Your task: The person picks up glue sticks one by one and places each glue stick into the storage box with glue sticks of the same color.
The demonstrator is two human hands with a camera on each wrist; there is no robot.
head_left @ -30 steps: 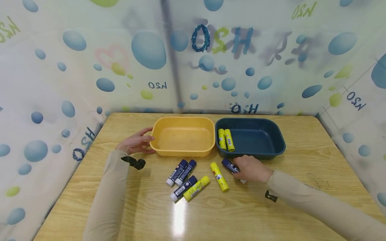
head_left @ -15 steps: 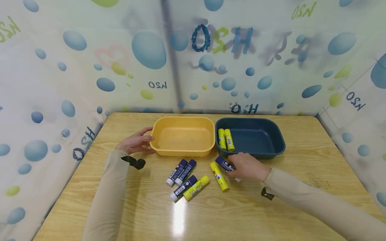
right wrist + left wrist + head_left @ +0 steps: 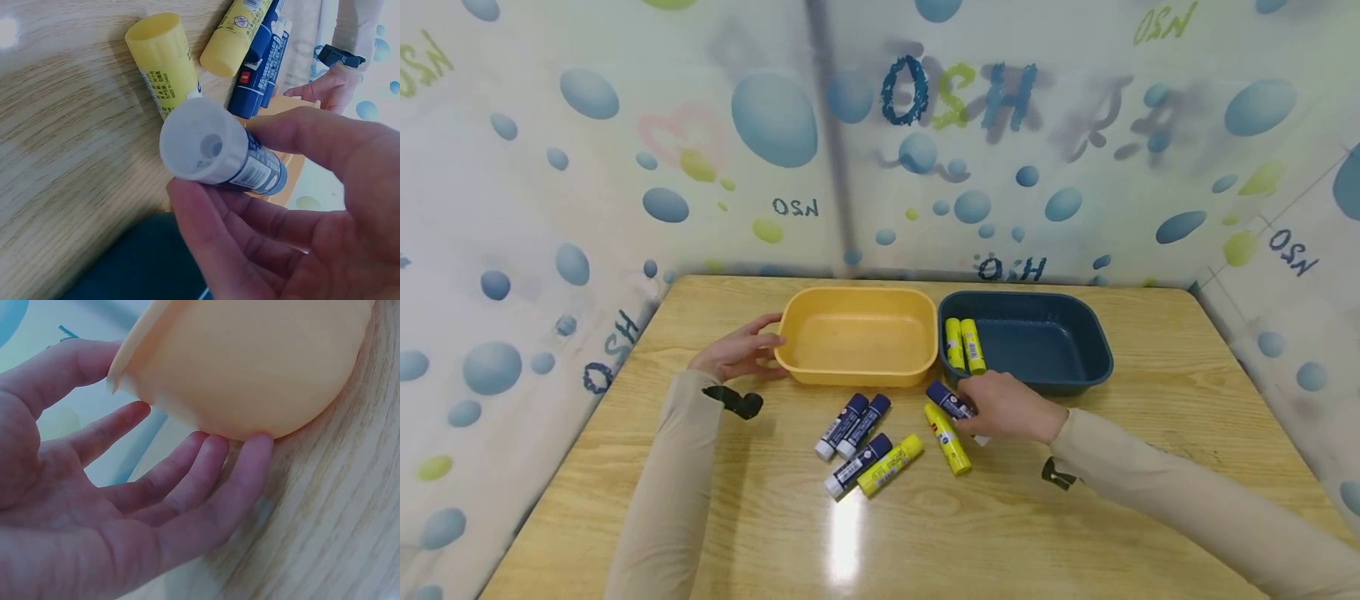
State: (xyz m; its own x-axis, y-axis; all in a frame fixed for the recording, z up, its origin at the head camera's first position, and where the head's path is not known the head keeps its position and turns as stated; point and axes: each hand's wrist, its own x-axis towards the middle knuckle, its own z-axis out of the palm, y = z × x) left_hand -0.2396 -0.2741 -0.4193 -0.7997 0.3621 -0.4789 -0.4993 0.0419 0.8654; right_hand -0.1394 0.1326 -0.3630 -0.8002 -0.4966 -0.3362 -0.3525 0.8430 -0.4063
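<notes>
My left hand (image 3: pixel 741 350) is at the left end of the yellow plastic bin (image 3: pixel 857 377). In the left wrist view its thumb hooks over the rim while the other fingertips (image 3: pixel 215 445) touch the outer wall. My right hand (image 3: pixel 1009 408) pinches a dark blue glue stick (image 3: pixel 949 402) between thumb and fingers, in front of the navy bin (image 3: pixel 1075 385). The right wrist view shows its whitish end (image 3: pixel 203 144) facing the camera. Just left of it lies a yellow glue stick (image 3: pixel 949 442), which the held one overlaps in the head view.
Left of centre lie several blue glue sticks (image 3: pixel 859 467) and another yellow glue stick (image 3: pixel 891 467) on the wooden table (image 3: pixel 1000 542). Inside the navy bin, two yellow glue sticks (image 3: pixel 973 346) lean at its left end. Both bins stand side by side near the patterned back wall (image 3: pixel 700 242).
The right hand has moved left and slightly away from the body with the blue glue stick, toward the loose yellow one. The left hand stays at the yellow bin.
</notes>
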